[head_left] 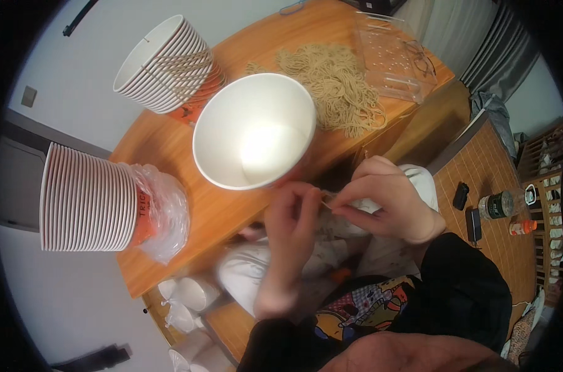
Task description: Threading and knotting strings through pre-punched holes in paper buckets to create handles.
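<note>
Fingertips of my left hand (292,223) and my right hand (380,195) meet in a pinch over my lap, close to the table's front edge. Between them shows a thin pale strand of cord (324,199); its ends are hidden by the fingers. Just beyond my left hand, a large white paper bucket (216,133) stands with its mouth toward me, its inside bare. A heap of tan cords (337,80) lies to its right. Behind it on the left, a stack of nested paper buckets (135,71) has tan cords hanging over its side.
Another tall bucket stack (89,204) lies tilted at the table's left end, its base in a clear plastic bag (173,217). A clear tray (390,62) with small white bits sits at the right. A bottle (500,204) stands on a mat at the right; white buckets (197,294) are below the table.
</note>
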`<state>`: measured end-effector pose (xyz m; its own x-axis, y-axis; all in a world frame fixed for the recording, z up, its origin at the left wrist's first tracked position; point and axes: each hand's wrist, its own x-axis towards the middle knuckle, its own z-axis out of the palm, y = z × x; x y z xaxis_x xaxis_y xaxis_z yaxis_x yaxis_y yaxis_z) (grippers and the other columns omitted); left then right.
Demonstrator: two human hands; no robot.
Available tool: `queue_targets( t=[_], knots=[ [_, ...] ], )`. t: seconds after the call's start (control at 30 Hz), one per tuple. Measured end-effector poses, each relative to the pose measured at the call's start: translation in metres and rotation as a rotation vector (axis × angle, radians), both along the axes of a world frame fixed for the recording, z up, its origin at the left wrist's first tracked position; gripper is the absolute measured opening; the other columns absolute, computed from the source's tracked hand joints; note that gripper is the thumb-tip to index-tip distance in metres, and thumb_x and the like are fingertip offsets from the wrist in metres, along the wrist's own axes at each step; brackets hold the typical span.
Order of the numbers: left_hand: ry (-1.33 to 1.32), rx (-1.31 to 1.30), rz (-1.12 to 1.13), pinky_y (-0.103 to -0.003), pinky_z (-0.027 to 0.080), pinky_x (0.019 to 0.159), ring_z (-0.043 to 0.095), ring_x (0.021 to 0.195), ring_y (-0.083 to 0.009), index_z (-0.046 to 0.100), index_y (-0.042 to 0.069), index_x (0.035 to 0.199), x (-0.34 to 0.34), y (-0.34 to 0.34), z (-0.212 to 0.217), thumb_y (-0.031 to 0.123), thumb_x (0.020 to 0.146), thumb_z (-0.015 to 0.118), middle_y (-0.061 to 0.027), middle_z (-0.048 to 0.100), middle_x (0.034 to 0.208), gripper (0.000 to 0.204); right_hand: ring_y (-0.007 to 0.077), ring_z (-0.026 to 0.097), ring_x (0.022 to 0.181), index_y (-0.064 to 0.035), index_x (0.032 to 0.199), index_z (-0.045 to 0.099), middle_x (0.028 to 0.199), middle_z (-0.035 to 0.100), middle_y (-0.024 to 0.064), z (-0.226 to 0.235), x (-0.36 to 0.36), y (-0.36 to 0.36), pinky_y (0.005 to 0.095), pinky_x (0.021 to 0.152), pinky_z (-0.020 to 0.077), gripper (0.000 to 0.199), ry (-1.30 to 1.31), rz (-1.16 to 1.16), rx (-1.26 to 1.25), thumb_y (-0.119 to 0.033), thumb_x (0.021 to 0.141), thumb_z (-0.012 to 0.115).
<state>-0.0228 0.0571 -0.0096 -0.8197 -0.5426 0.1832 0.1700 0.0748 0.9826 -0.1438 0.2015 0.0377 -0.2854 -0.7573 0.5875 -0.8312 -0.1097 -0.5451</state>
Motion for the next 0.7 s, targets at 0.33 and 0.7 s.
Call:
queue_targets(
  t=[0.33, 0.7],
  knots=[
    [0.226, 0.666, -0.387, -0.031, 0.033, 0.089, 0.044, 0.096, -0.0179, 0.048, 0.008, 0.085, 0.005, 0.003, 0.014, 0.026, 0.1, 0.043, -0.0084, 0.049, 0.103, 0.024, 0.0226, 0.057, 0.076, -0.0114, 0.093, 0.057, 0.079, 0.058, 0.0019, -0.002, -0.003, -0.001, 0.0348, 0.071, 0.0435, 0.023, -0.005, 0.033, 0.097, -0.009, 0.075, 0.072],
    [0.292, 0.476, -0.313, -0.032, 0.033, 0.08, 0.041, 0.078, -0.0181, 0.04, 0.013, 0.076, 0.015, -0.011, 0.026, 0.03, 0.102, 0.035, -0.0034, 0.044, 0.076, 0.031, 0.0258, 0.057, 0.08, -0.0114, 0.086, 0.057, 0.078, 0.058, 0.0052, -0.01, -0.001, -0.006, 0.0367, 0.074, 0.0433, 0.013, -0.017, 0.203, 0.325, -0.015, 0.08, 0.068]
  ],
)
